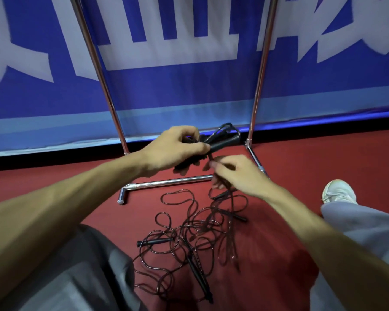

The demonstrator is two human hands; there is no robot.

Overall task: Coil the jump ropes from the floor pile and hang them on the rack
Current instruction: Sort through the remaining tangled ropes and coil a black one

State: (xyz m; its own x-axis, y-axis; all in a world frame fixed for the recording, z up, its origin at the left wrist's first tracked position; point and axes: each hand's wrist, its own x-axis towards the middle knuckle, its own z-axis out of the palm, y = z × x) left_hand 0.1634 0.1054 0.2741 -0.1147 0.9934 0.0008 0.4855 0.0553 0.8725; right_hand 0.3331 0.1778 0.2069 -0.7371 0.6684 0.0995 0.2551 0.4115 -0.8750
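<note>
Fingers [184,132] of the left hand [173,150] are being curled round the handles and loops of one jump rope [225,142], its cord being pinched by the right hand [240,173]. Coiling is judged barely begun: the floor pile [189,239] is seen lying tangled beside the rack [166,182], whose top is unseen.

We face a blue fabric banner [166,90] with big white characters. A white lace-up sneaker [338,190] rests on the smooth red floor [301,158].
</note>
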